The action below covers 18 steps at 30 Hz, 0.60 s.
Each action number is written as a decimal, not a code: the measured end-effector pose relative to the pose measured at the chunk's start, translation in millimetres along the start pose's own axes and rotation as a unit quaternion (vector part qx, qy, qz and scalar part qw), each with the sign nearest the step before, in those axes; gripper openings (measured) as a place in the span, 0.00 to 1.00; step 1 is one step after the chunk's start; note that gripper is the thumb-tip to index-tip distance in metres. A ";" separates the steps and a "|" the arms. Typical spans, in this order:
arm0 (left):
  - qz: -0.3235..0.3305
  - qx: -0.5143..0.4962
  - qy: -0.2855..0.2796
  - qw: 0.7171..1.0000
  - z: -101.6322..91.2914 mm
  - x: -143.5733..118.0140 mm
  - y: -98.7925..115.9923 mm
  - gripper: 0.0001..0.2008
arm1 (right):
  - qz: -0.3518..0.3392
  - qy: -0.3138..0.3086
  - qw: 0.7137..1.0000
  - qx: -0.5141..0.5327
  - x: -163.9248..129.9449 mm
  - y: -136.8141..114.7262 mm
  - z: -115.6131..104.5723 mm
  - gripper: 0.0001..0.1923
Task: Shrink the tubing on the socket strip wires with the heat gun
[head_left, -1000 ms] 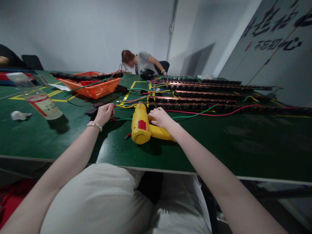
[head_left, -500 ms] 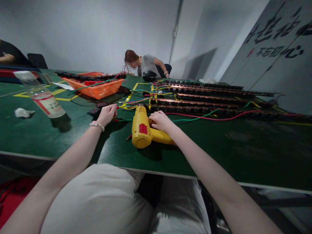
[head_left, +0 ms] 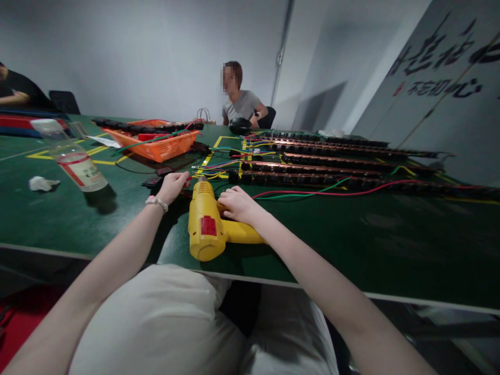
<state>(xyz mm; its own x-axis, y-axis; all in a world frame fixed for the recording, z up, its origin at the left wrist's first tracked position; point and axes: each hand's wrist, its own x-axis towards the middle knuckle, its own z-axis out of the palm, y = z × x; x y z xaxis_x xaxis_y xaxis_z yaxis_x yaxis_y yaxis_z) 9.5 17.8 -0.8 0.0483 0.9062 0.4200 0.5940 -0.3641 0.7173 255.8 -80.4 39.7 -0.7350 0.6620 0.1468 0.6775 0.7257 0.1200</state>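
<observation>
The yellow heat gun point(head_left: 207, 229) lies low over the table's near edge, its metal nozzle pointing away from me toward the wires. My right hand point(head_left: 239, 204) is closed around its handle from above. Left of the nozzle, my left hand point(head_left: 175, 187) pinches a red-covered wire point(head_left: 190, 178), which is mostly hidden by the fingers. Several thin coloured wires point(head_left: 213, 169) run from near that hand to the long black strips point(head_left: 304, 178) with copper-coloured rods. A black part point(head_left: 153, 182) rests just behind my left wrist.
An orange basket point(head_left: 164, 148) with a black strip across it stands at the back left. A clear bottle point(head_left: 84, 169) and a crumpled tissue point(head_left: 42, 183) are at the left. A red and a green wire point(head_left: 332, 194) cross the right side. One person point(head_left: 244, 104) sits opposite.
The heat gun and my right hand have moved left and nearer to me, with the nozzle now closer to my left hand. The person opposite has sat upright.
</observation>
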 end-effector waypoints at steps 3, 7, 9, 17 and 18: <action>-0.002 0.008 -0.054 0.999 1.4 3.7 -4.6 0.19 | 0.000 -0.007 1.000 0.008 -3.3 -2.6 -2.4 0.07; -0.013 0.054 -0.076 0.996 3.5 7.1 -10.2 0.15 | 0.009 -0.018 1.000 0.012 -7.3 -5.9 -6.2 0.07; 0.001 0.078 -0.060 0.995 5.6 7.6 -12.4 0.11 | 0.012 -0.016 1.000 0.016 -8.5 -7.1 -7.4 0.07; 0.012 0.035 -0.052 0.998 17.2 8.4 -7.6 0.25 | 0.020 -0.026 0.999 0.019 -8.3 -8.3 -8.1 0.07; 0.007 0.012 -0.069 0.998 17.5 8.9 -5.5 0.27 | 0.020 -0.027 0.999 0.019 -8.1 -8.3 -8.0 0.07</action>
<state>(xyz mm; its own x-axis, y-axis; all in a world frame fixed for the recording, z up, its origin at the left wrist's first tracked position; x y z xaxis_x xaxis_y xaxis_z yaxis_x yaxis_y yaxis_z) 20.7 31.6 -10.7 0.1650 0.9229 0.3479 0.6111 -0.3725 0.6984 256.3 -93.3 45.4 -0.7078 0.6995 0.0982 0.7062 0.7038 0.0772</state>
